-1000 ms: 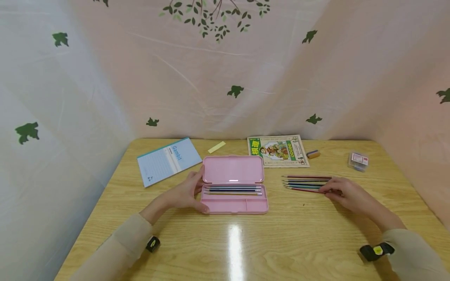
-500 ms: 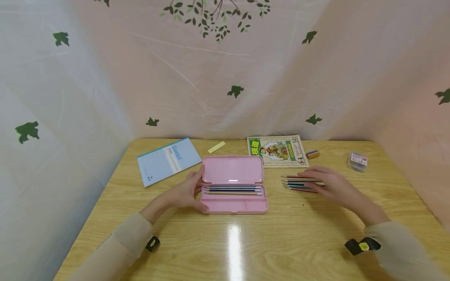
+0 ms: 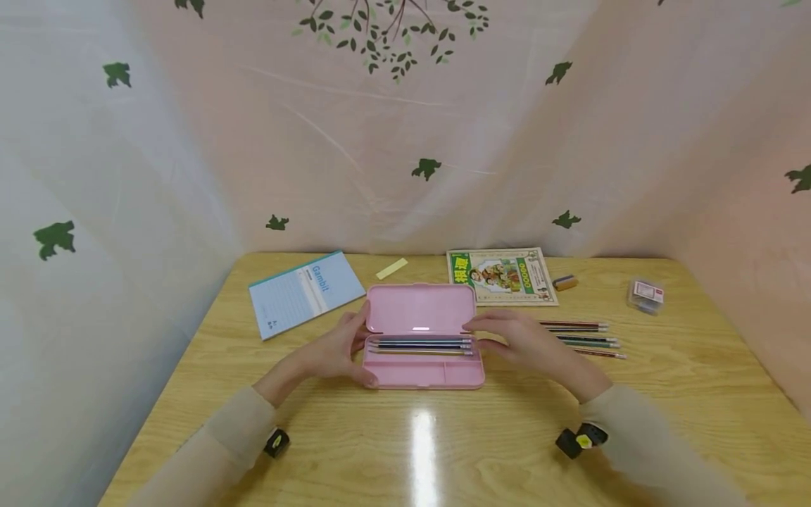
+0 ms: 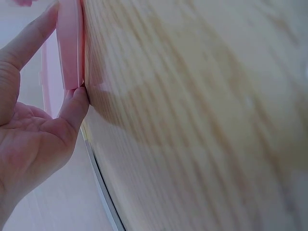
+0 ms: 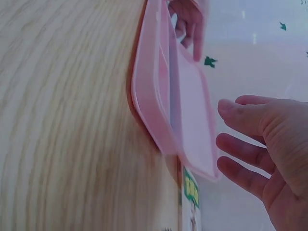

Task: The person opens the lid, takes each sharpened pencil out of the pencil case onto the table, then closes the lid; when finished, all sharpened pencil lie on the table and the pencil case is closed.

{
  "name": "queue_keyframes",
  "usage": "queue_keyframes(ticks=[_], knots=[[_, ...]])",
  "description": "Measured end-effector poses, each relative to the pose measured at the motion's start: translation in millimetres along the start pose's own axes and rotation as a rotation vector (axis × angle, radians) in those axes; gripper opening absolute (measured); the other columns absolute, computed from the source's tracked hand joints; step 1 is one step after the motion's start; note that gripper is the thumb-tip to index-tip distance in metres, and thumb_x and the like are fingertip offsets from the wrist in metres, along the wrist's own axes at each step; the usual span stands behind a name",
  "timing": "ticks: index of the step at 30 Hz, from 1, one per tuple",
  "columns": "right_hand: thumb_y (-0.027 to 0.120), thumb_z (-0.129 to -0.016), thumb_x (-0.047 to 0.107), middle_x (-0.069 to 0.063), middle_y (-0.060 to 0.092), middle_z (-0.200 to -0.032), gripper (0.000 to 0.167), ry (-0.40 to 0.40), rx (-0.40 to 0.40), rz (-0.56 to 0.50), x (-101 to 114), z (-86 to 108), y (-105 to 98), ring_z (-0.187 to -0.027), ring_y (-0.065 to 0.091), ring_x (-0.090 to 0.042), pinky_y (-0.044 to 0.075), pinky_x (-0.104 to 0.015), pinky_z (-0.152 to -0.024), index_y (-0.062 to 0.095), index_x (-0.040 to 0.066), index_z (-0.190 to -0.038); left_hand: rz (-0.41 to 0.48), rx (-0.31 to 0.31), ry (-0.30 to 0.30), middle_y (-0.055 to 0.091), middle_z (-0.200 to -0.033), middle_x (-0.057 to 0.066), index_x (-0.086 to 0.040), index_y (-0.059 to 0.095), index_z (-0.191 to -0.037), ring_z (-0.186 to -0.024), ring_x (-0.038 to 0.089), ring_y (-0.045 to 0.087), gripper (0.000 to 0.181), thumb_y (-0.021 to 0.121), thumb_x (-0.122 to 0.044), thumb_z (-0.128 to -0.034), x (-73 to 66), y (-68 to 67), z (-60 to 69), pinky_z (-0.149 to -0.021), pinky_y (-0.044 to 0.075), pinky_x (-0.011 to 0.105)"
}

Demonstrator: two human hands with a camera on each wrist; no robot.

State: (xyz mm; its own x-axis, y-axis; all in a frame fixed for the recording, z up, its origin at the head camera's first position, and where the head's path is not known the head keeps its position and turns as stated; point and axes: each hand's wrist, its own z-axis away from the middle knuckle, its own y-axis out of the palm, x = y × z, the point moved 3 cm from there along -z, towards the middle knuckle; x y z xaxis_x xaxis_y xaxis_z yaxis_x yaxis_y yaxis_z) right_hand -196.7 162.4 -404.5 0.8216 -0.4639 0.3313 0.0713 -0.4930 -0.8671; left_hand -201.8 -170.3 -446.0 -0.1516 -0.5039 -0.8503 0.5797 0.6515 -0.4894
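A pink pencil case (image 3: pixel 405 374) lies with its lid raised, and several pencils (image 3: pixel 421 346) rest in its long rear compartment. My left hand (image 3: pixel 331 348) holds the case's left end, the thumb at the front corner and the fingers by the lid. The left wrist view shows that thumb and a finger against the pink case edge (image 4: pixel 71 53). My right hand (image 3: pixel 522 346) is at the case's right end, its fingers spread and loosely bent. Nothing is between those fingers (image 5: pixel 243 171) in the right wrist view. Beside it, several more pencils (image 3: pixel 586 343) lie on the table, partly hidden by the hand.
A blue notebook (image 3: pixel 307 294) lies at the back left, near a pale yellow strip (image 3: pixel 391 268). Behind the case is an illustrated booklet (image 3: pixel 507 277), with a small orange-and-blue item (image 3: pixel 565 282) beside it. A small clear box (image 3: pixel 646 295) sits at the right.
My right hand has moved left from the loose pencils to the right end of the pencil case, leaving those pencils on the table. The left hand has stayed on the case.
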Motion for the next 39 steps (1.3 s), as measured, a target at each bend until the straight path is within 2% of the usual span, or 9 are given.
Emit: queue_keyframes(ticks=[8, 17, 27, 32, 39], knots=[[0.076, -0.092, 0.01, -0.002, 0.073, -0.112, 0.028, 0.056, 0.094, -0.045, 17, -28.1, 29, -0.104, 0.068, -0.017, 0.058, -0.038, -0.09, 0.075, 0.009, -0.119, -0.003, 0.006, -0.004, 0.021, -0.147, 0.015, -0.012, -0.008, -0.163, -0.14, 0.03, 0.039, 0.139, 0.096, -0.023, -0.0701, -0.4, -0.6, -0.9, -0.118, 0.031, 0.036], [0.074, -0.093, 0.007, -0.005, 0.074, -0.111, 0.023, 0.072, 0.149, -0.005, 22, -41.1, 52, -0.104, 0.07, -0.02, 0.057, -0.038, -0.094, 0.076, 0.007, -0.115, -0.001, 0.006, 0.005, 0.021, -0.146, 0.016, -0.011, -0.009, -0.162, -0.14, 0.03, 0.04, 0.141, 0.097, -0.021, -0.069, -1.5, -0.3, -1.0, -0.117, 0.032, 0.034], [0.073, -0.094, 0.008, -0.003, 0.075, -0.109, 0.026, 0.113, 0.179, 0.034, 23, -43.9, 58, -0.101, 0.071, -0.02, 0.058, -0.039, -0.091, 0.076, 0.01, -0.119, -0.004, 0.008, 0.006, 0.02, -0.146, 0.016, -0.012, -0.01, -0.162, -0.14, 0.028, 0.04, 0.141, 0.096, -0.021, -0.0696, -2.5, -0.5, -0.7, -0.117, 0.033, 0.033], [0.075, -0.091, 0.007, -0.003, 0.075, -0.103, 0.03, 0.136, 0.199, 0.053, 26, -46.2, 58, -0.095, 0.07, -0.019, 0.059, -0.039, -0.087, 0.076, 0.011, -0.121, -0.004, 0.01, 0.015, 0.021, -0.144, 0.016, -0.013, -0.01, -0.162, -0.141, 0.028, 0.038, 0.141, 0.096, -0.021, -0.0697, -2.0, -0.5, -0.5, -0.117, 0.032, 0.033], [0.076, -0.09, 0.006, -0.003, 0.073, -0.097, 0.028, 0.115, 0.202, 0.108, 30, -50.2, 59, -0.089, 0.067, -0.02, 0.059, -0.038, -0.081, 0.077, 0.012, -0.117, -0.019, 0.007, 0.012, 0.019, -0.147, 0.016, -0.013, -0.01, -0.162, -0.141, 0.028, 0.036, 0.141, 0.096, -0.022, -0.0703, -1.3, -0.9, 0.1, -0.118, 0.031, 0.034]])
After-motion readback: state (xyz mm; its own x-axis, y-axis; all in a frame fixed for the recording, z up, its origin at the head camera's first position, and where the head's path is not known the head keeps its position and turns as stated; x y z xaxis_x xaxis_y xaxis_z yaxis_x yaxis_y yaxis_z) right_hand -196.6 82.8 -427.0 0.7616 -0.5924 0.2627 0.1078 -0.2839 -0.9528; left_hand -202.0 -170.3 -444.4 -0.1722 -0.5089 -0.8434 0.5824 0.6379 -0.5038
